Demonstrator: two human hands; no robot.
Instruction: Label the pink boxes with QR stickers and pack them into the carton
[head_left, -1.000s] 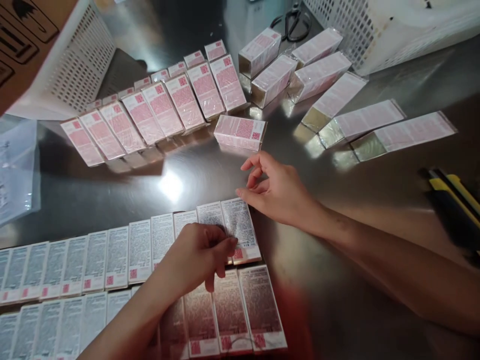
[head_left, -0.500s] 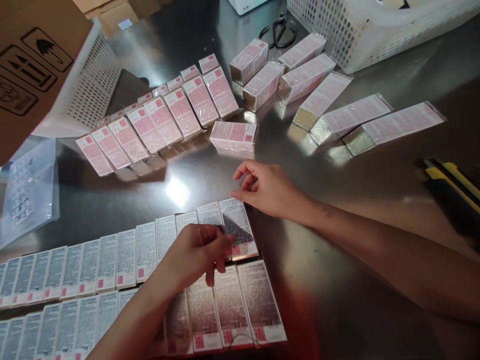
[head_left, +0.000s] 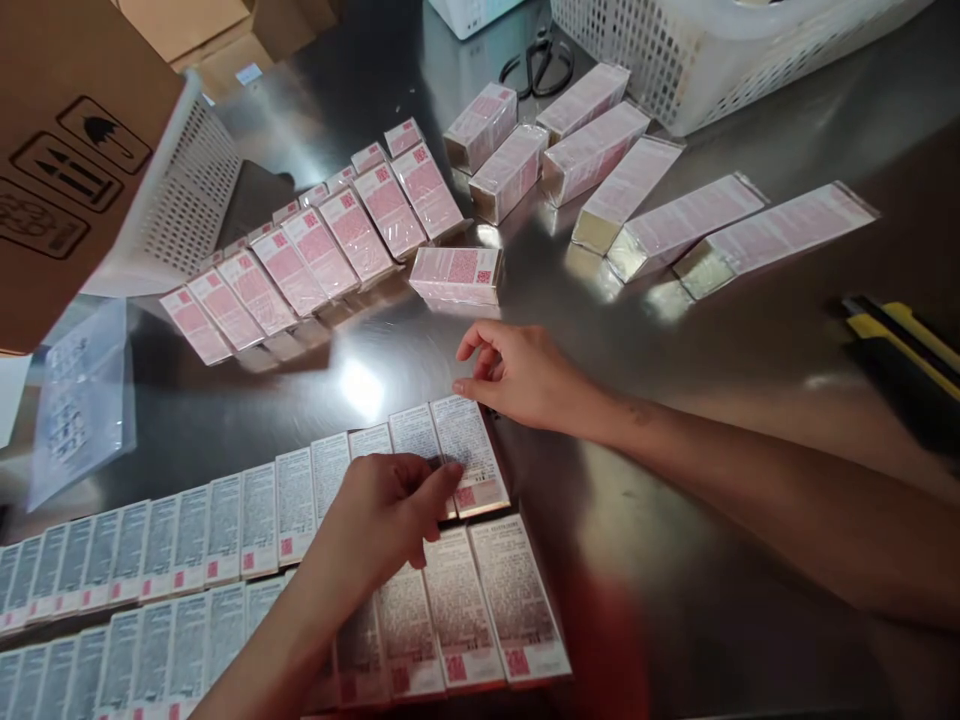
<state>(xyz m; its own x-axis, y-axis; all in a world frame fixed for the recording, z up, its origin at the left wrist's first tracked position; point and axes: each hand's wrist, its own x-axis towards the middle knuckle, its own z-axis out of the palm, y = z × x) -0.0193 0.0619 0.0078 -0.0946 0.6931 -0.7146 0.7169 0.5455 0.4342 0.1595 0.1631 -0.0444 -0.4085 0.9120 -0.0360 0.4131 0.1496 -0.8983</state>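
Observation:
Two rows of slim printed boxes run across the lower left; the upper row ends in a box, the lower in another box. My left hand is over the right end of the rows, thumb across the end of the upper row, fingers loosely bent downward and partly hidden. Nothing shows in its grasp. Just beyond the upper row's top right corner is my right hand, fingers curved and thumb apart, holding nothing. Ahead of it lies a single film-wrapped pink-and-white pack.
Behind stands a slanted row of wrapped packs, with several loose packs to the right. Black scissors lie near a white basket. A carton, another basket and a clear bag are left. Yellow-black tools sit right.
The view has shifted slightly. My left hand's fingers have drawn in a little over the boxes. My right hand keeps nearly the same pose, and the boxes stay in place.

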